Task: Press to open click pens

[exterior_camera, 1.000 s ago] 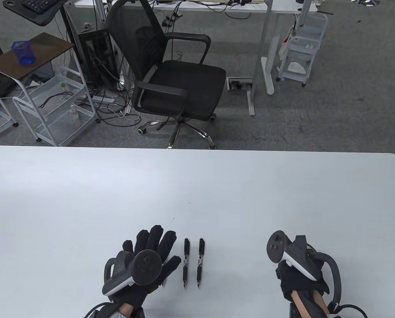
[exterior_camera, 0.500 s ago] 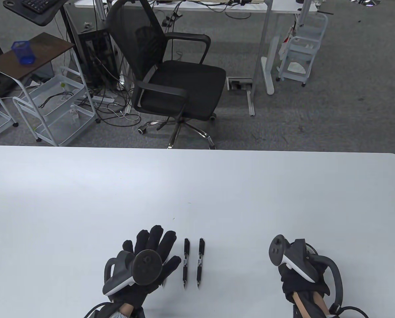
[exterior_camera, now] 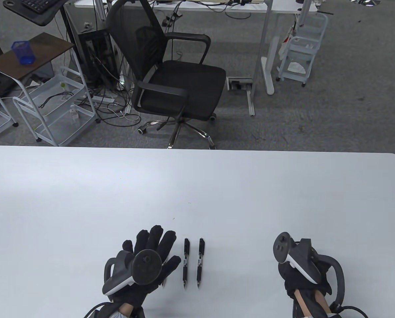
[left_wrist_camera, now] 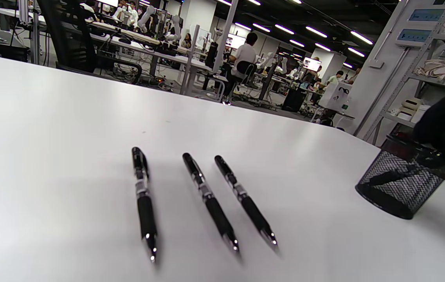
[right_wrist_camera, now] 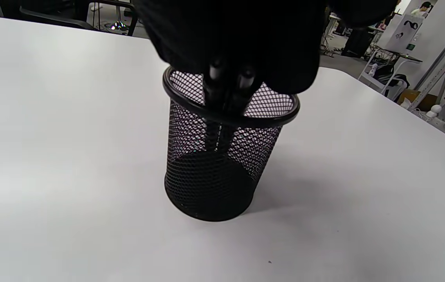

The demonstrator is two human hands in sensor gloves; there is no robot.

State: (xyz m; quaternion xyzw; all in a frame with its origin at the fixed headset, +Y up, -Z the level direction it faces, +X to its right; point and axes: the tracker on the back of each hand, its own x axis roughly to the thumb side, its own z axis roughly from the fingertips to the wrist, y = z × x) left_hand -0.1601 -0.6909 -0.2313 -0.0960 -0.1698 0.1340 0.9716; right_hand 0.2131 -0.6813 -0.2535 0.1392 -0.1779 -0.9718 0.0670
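Table view, left hand: the gloved left hand (exterior_camera: pixel 151 256) lies flat on the white surface (exterior_camera: pixel 197 185) near the bottom edge, fingers spread, holding nothing.
Table view, pens: two black click pens (exterior_camera: pixel 186 263) lie side by side just right of the left hand, tips toward the near edge; a third pen is mostly hidden under that hand.
Table view, right hand: the right hand (exterior_camera: pixel 303 281) sits well to the right, hidden under its tracker; its grip cannot be told here.
Left wrist view, pens: three click pens (left_wrist_camera: pixel 206 199) lie in a row on the surface, apart from each other, metal tips nearest the camera.
Left wrist view, holder: a black mesh pen holder (left_wrist_camera: pixel 398 184) stands at the right with a dark glove above it.
Right wrist view, right hand: the glove (right_wrist_camera: pixel 242 39) hangs over the upright mesh holder (right_wrist_camera: pixel 222 172), fingers closed around two pens (right_wrist_camera: pixel 226 90) standing inside it.
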